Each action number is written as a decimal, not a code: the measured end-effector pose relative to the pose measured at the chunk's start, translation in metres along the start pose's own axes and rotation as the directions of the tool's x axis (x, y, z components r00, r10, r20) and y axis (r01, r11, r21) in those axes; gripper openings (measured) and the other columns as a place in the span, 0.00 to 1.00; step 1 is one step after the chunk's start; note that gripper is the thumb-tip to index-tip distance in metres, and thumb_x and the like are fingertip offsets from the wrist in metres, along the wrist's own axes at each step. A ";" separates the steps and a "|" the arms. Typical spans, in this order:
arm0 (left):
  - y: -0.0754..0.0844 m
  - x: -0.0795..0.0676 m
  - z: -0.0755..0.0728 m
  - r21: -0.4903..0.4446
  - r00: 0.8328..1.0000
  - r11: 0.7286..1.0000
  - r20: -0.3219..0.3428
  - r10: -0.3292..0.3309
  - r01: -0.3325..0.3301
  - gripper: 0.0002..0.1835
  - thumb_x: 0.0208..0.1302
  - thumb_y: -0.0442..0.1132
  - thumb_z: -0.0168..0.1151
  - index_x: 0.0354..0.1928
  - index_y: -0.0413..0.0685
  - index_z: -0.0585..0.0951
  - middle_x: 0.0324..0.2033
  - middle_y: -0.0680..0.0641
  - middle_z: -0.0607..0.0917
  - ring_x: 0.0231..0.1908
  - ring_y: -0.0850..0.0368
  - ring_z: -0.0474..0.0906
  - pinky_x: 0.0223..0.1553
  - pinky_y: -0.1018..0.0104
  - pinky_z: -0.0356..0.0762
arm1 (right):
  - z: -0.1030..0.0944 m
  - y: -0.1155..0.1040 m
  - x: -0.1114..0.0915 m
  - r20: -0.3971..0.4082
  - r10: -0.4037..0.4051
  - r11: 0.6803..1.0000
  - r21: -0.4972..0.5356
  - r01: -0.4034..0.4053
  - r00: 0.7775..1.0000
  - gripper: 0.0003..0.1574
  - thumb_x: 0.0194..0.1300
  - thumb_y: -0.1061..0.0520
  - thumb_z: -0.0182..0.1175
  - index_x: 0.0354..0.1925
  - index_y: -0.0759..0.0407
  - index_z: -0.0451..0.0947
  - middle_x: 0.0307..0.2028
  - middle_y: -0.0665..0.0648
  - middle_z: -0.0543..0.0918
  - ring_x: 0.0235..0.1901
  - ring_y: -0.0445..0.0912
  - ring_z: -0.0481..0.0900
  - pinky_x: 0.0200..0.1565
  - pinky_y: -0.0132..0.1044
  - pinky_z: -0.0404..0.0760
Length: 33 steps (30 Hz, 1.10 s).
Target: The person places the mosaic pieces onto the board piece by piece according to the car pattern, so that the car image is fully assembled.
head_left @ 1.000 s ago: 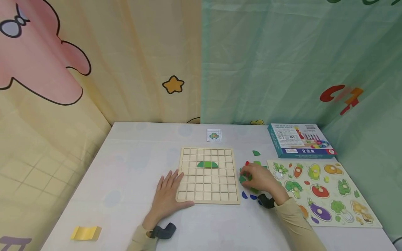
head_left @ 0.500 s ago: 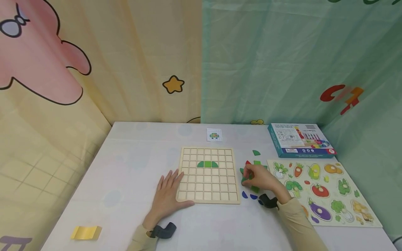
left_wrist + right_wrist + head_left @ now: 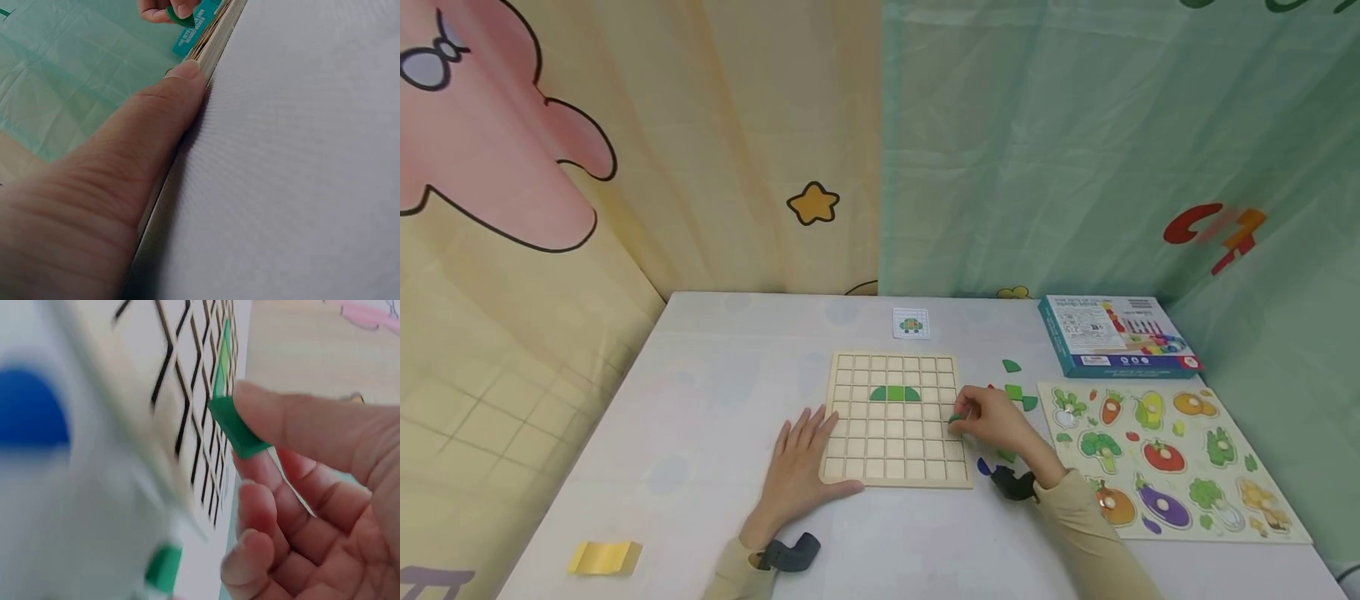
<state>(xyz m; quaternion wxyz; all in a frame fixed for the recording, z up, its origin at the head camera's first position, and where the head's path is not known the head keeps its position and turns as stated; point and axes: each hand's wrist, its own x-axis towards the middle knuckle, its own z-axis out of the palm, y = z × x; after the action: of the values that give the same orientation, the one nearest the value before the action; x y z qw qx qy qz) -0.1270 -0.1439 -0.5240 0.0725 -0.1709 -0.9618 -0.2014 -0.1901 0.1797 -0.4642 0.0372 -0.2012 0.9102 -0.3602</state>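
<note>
My left hand (image 3: 800, 467) lies with fingers spread at the near-left corner of the wooden grid board (image 3: 915, 473); in the left wrist view its thumb (image 3: 150, 119) presses along the board's edge. The thumb and index finger of my right hand (image 3: 996, 421) pinch a small dark green tile (image 3: 236, 425) over the board's right edge. Across the grid's upper part lies a row of green tiles: a light green square (image 3: 896, 393) between two darker rounded pieces.
More green tiles (image 3: 1013, 392) and a blue piece (image 3: 984, 467) lie right of the board, partly behind my right hand. Further right are a vegetable puzzle (image 3: 1165, 417) and a box (image 3: 1120, 333). A picture card (image 3: 912, 323) lies behind the board, a yellow strip (image 3: 606, 558) front left.
My right hand has picked up the dark green tile from the loose pieces and carried it left to the board's edge. The left hand stays in place.
</note>
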 end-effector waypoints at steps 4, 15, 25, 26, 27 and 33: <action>-0.001 0.000 0.001 0.003 1.000 1.000 -0.003 -0.001 0.001 0.61 0.42 0.80 0.55 0.72 0.47 0.59 0.71 0.44 0.55 0.71 0.45 0.43 0.68 0.47 0.35 | 0.017 -0.017 0.013 -0.025 -0.019 0.999 0.037 0.020 1.000 0.14 0.50 0.62 0.73 0.26 0.55 0.74 0.22 0.46 0.74 0.21 0.41 0.68 0.23 0.32 0.69; -0.002 0.000 0.002 0.020 1.000 1.000 -0.011 0.012 -0.012 0.61 0.42 0.81 0.54 0.72 0.48 0.58 0.71 0.44 0.56 0.71 0.45 0.44 0.68 0.47 0.36 | 0.057 -0.051 0.050 -0.039 -0.086 0.991 0.096 0.089 0.996 0.10 0.52 0.60 0.72 0.27 0.55 0.78 0.23 0.45 0.78 0.23 0.38 0.74 0.27 0.31 0.75; -0.003 0.000 0.002 0.011 1.000 1.000 -0.009 0.015 -0.015 0.60 0.43 0.81 0.54 0.72 0.48 0.58 0.71 0.44 0.56 0.71 0.45 0.44 0.68 0.48 0.36 | 0.075 -0.062 0.072 0.036 -0.076 0.994 0.080 0.073 0.996 0.05 0.56 0.60 0.69 0.31 0.55 0.81 0.24 0.44 0.80 0.23 0.37 0.75 0.28 0.32 0.76; -0.003 0.000 0.002 0.012 1.000 1.000 -0.007 0.014 -0.014 0.60 0.43 0.81 0.53 0.72 0.48 0.58 0.71 0.44 0.55 0.71 0.45 0.44 0.68 0.48 0.36 | 0.076 -0.062 0.073 0.036 -0.070 0.995 0.076 0.067 0.997 0.05 0.56 0.59 0.69 0.31 0.54 0.81 0.24 0.44 0.80 0.23 0.37 0.75 0.28 0.32 0.75; -0.003 0.000 0.002 0.014 1.000 1.000 -0.007 0.014 -0.014 0.60 0.43 0.81 0.53 0.72 0.48 0.58 0.71 0.44 0.55 0.71 0.45 0.44 0.68 0.48 0.36 | 0.077 -0.062 0.074 0.037 -0.063 0.995 0.074 0.060 0.997 0.05 0.56 0.59 0.69 0.30 0.54 0.81 0.24 0.44 0.80 0.23 0.37 0.75 0.27 0.32 0.75; -0.003 0.000 0.003 0.018 1.000 1.000 -0.011 0.018 -0.017 0.61 0.42 0.81 0.53 0.72 0.48 0.58 0.71 0.45 0.55 0.71 0.45 0.44 0.68 0.47 0.36 | 0.081 -0.064 0.078 0.063 -0.049 0.997 0.066 0.045 0.997 0.05 0.57 0.57 0.68 0.29 0.53 0.80 0.23 0.43 0.79 0.23 0.38 0.74 0.28 0.32 0.74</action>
<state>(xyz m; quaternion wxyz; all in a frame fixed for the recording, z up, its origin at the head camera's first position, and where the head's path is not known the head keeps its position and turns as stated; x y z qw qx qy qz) -0.1283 -0.1454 -0.5278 0.0810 -0.1775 -0.9616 -0.1930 -0.2228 0.0550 -0.4754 0.0646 -0.2326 0.8915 -0.3834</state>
